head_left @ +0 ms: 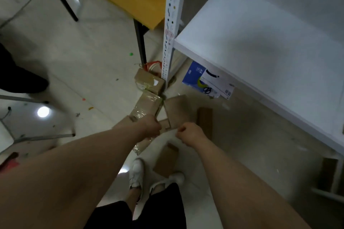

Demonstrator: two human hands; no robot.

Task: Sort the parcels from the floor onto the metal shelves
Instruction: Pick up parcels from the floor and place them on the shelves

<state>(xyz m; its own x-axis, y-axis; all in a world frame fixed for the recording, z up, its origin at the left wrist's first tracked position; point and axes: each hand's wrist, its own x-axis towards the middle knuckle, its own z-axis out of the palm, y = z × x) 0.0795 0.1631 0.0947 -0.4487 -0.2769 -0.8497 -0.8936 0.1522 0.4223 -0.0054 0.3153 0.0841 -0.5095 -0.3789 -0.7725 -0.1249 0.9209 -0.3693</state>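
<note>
Now held: pale parcel, top edge pinched by left hand and right hand, fingers curled, likely to lift it level.
Floor: taped boxes trail from centre toward 12 o'clock, beside the post.
Shelf: 2 o'clock, near.
Contents: sealed, unseen.

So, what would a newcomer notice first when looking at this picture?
Two bare arms reach down the middle, where the left hand and right hand seem to grip a pale parcel above taped cardboard parcels on the floor. To the right stands a white metal shelf.
</note>
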